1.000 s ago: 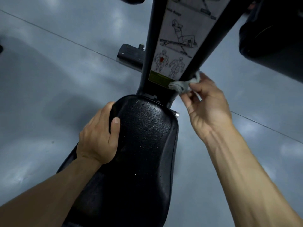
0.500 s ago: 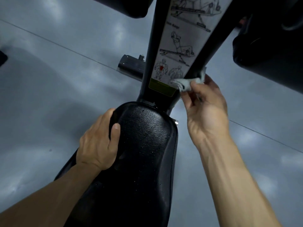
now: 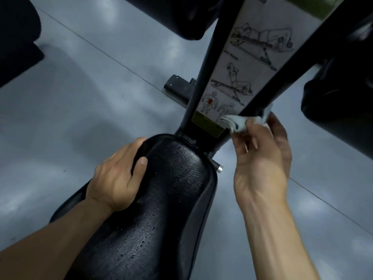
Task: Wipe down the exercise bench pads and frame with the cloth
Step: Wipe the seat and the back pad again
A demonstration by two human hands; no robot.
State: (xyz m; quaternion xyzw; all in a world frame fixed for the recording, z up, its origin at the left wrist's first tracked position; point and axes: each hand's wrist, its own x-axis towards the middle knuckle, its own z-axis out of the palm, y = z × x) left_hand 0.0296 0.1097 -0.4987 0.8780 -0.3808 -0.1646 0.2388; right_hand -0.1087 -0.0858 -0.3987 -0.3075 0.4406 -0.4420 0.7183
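The black bench pad [image 3: 171,199] runs from the bottom centre up to the black frame post [image 3: 203,67], and small droplets sit on its surface. My left hand [image 3: 119,176] grips the pad's upper left edge, thumb on top. A small grey-white cloth [image 3: 240,121] is pinched in my right hand [image 3: 262,156] and pressed against the right side of the frame post, just below its white exercise-diagram label [image 3: 248,63]. Part of the cloth is hidden behind my fingers.
Grey floor [image 3: 80,108] lies all around the bench. Black roller pads sit at the top centre [image 3: 177,15] and at the right [image 3: 341,102]. A dark frame foot [image 3: 179,85] rests on the floor left of the post. A silver bolt end [image 3: 219,168] sticks out beside the pad.
The view has tilted up a little, showing more of the label and roller pads. My right hand with the cloth has stayed on the right side of the post. My left hand keeps its grip.
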